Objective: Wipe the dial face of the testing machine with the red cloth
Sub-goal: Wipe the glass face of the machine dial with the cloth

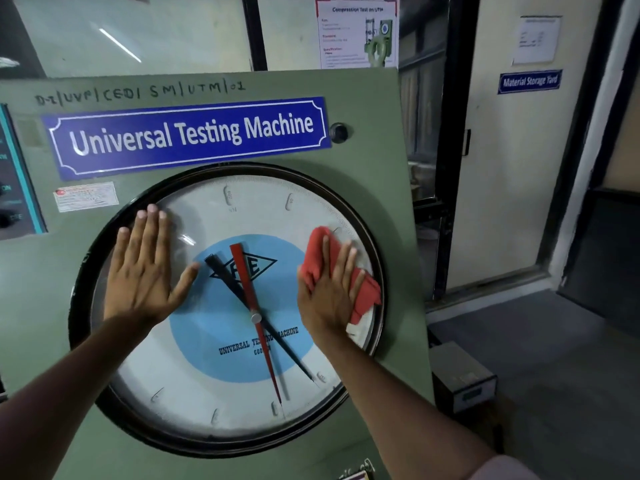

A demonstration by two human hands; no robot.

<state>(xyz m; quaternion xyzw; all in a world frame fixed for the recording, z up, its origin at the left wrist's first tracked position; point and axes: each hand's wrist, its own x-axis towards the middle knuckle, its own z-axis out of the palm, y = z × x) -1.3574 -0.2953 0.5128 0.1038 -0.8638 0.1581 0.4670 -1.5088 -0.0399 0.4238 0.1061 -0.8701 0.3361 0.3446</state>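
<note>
while the head camera looks forward and down, both bare hands lie on the round dial face (pixel 221 403) of the green testing machine (pixel 374 105). the right hand (pixel 330 292) presses flat with fingers spread on the red cloth (pixel 365 292), pinning it against the glass on the right side of the dial, just inside the black rim (pixel 379 258). the cloth is bunched, with folds showing above the fingers and out past the fingertips toward the rim; it is trapped under the palm rather than gripped in a fist. the left hand (pixel 145 268) is empty and released, palm flat on the upper left part of the glass, fingers pointing up, thumb stretched toward the centre. between the hands, a red pointer (pixel 247 285) and a black pointer (pixel 221 271) cross at a small metal hub (pixel 256 318) over a light blue disc (pixel 207 341) printed with a diamond logo and lettering. above the dial, a blue nameplate (pixel 190 136) reads "universal testing machine", with handwritten code over it. a small white label (pixel 86 196) sits on the panel at upper left of the dial, and a teal-edged switch panel (pixel 17 174) shows at the left edge. to the right, a door carries a blue sign (pixel 530 81) reading "material storage yard", and a poster (pixel 356 32) hangs behind the machine. a small grey box (pixel 464 375) rests on the floor beside the machine.
</note>
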